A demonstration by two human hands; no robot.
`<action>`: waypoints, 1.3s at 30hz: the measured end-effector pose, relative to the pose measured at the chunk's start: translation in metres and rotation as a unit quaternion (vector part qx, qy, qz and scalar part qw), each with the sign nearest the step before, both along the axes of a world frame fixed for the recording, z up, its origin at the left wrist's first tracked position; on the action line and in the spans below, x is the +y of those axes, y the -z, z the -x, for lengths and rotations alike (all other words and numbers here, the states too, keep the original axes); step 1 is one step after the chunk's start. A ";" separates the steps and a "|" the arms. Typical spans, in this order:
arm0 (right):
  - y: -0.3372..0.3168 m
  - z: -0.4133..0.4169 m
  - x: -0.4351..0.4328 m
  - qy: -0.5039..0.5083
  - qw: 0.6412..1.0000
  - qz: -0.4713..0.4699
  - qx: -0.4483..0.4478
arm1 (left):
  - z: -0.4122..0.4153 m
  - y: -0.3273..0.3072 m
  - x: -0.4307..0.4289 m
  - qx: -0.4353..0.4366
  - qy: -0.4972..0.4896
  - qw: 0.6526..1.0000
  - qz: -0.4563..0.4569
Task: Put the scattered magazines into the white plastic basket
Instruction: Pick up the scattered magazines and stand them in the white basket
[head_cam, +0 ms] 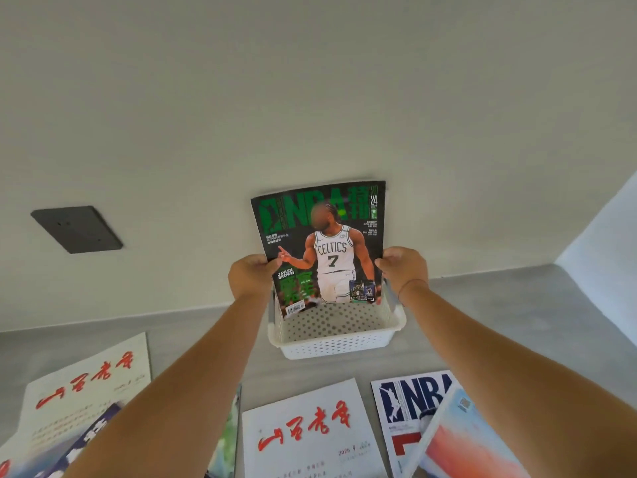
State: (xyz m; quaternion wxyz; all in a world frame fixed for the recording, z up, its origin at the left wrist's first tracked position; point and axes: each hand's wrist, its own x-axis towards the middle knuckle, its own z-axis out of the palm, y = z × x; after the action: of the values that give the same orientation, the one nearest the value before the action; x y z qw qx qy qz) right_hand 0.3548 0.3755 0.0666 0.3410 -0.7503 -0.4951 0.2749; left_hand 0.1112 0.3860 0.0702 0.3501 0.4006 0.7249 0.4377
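Both hands grip a green NBA magazine [319, 246] upright, left hand [251, 276] on its left edge, right hand [403, 270] on its right; its lower edge dips inside the white plastic basket [336, 343] on the grey worktop [499, 322]. Other magazines lie nearer, among them a white red-titled magazine [310, 432].

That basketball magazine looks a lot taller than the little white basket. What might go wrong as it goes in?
The green NBA magazine stands upright, its lower edge just inside the white plastic basket, far taller than the walls. Once the left hand and right hand release their grip, it may flop over or tip the light basket.
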 end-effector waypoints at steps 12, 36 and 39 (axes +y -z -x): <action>0.029 0.001 0.011 0.003 0.998 -0.004 -0.057 | -0.016 0.025 0.011 0.019 -0.032 0.998 -0.052; 0.032 -0.007 0.027 0.000 0.998 0.052 0.046 | -0.008 0.023 0.011 0.010 -0.032 0.999 -0.041; 0.034 -0.006 0.026 0.000 0.998 0.054 0.012 | -0.006 0.024 0.010 0.024 -0.019 0.999 -0.030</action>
State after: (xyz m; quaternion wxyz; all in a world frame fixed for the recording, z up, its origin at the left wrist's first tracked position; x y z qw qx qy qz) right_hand 0.3604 0.4012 0.0326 0.3062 -0.7642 -0.4754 0.3102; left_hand 0.1172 0.3965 0.0463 0.3118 0.4077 0.7270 0.4560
